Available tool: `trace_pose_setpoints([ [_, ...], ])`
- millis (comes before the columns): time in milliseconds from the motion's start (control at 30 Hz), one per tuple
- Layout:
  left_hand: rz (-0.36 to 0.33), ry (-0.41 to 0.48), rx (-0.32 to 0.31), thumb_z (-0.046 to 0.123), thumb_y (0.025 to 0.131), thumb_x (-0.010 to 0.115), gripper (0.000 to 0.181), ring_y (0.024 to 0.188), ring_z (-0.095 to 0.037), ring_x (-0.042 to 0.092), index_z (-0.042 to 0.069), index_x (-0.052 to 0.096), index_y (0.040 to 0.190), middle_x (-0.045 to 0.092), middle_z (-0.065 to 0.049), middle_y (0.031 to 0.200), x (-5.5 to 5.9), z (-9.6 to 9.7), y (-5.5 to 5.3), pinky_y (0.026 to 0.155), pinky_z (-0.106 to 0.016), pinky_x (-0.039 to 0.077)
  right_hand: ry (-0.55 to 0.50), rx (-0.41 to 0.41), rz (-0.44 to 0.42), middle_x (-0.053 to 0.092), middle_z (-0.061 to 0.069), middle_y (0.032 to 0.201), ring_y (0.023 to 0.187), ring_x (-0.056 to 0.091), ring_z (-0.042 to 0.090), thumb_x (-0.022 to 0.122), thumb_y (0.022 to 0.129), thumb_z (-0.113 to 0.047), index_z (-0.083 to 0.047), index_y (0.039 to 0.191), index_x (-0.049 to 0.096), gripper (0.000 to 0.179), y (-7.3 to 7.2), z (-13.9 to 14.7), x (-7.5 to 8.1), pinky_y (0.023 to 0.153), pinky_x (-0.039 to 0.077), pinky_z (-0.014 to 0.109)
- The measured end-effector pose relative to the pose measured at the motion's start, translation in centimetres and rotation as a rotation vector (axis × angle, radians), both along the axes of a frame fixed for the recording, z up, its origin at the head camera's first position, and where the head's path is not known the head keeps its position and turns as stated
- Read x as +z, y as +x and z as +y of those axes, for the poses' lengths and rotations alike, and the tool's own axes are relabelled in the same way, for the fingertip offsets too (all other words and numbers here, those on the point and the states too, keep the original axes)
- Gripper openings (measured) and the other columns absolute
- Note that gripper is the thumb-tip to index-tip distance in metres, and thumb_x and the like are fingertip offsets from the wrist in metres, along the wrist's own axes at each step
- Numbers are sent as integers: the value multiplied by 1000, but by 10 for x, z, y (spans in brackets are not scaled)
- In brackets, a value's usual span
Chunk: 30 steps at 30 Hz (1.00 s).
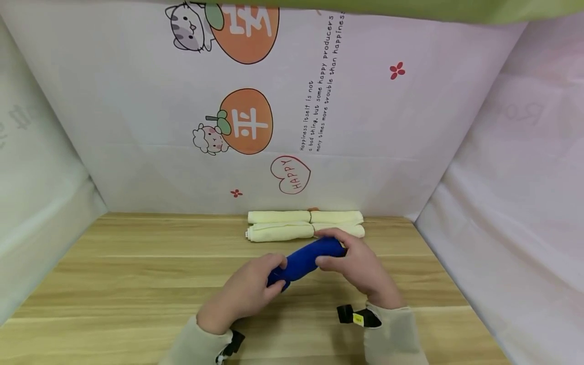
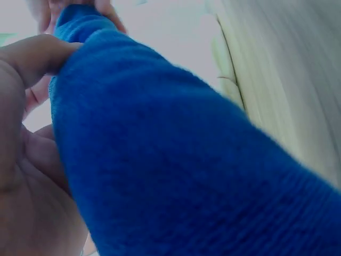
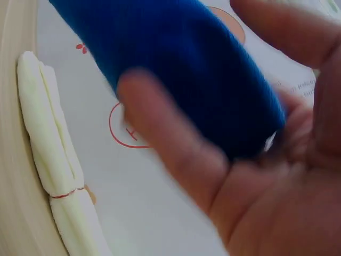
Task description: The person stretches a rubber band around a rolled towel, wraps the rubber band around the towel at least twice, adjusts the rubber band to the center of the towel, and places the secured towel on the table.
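A rolled blue towel slants over the wooden table, its right end farther from me. My left hand grips its near left end between thumb and fingers. At the far right end, my right hand holds the roll, thumb on the near side and fingers over the top. Fuzzy cloth of the blue towel fills much of the left wrist view. In the right wrist view, the end of the blue towel lies against the right palm, between thumb and fingers.
Two cream rolled towels, each with a thin band round its middle, lie side by side at the table's back edge, just behind the blue one. A printed white cloth wall rises behind them. White cloth also hangs at both sides of the table.
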<state>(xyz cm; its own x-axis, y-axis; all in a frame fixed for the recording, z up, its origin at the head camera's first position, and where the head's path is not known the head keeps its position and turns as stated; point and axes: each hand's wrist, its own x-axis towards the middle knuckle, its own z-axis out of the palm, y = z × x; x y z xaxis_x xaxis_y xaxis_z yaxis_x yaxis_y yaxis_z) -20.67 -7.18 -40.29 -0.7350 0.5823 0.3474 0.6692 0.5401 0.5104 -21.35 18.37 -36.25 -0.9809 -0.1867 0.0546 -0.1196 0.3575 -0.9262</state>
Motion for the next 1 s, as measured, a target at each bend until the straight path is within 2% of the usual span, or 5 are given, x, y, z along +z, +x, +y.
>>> trace_pose_setpoints([
  [200,-27,24,-75,13,94,71,22,109,-14,60,18,59,111,63,3,119,2,-6,-1,90,-42,51,-102,-65,-29,60,18,122,91,69,29,76,88,-10,-5,114,73,26,0,1,2,80,56,43],
  [333,5,29,-101,15,94,72,17,105,-12,61,18,62,108,66,4,116,2,-5,-2,89,-40,52,-179,-134,-85,57,20,124,89,69,31,74,90,-7,1,115,71,26,0,-1,5,82,55,48],
  [667,186,-59,-141,7,86,72,18,105,-18,63,17,59,80,66,-3,115,-3,1,-4,87,-33,52,-253,-166,-80,54,23,125,93,67,31,69,91,1,8,114,68,24,0,-5,6,78,57,42],
  [800,152,-93,-128,7,83,71,24,110,-20,61,20,54,72,62,-4,123,-4,-2,-2,87,-33,52,-274,-208,-90,52,21,125,97,64,28,69,92,1,10,116,67,25,-3,-1,4,76,57,40],
  [1000,109,-73,-44,21,92,72,16,109,-23,60,20,64,106,54,-1,131,-2,-3,0,88,-41,51,-305,-231,-127,50,21,127,100,60,28,71,93,-8,10,118,63,32,-4,2,4,71,58,37],
])
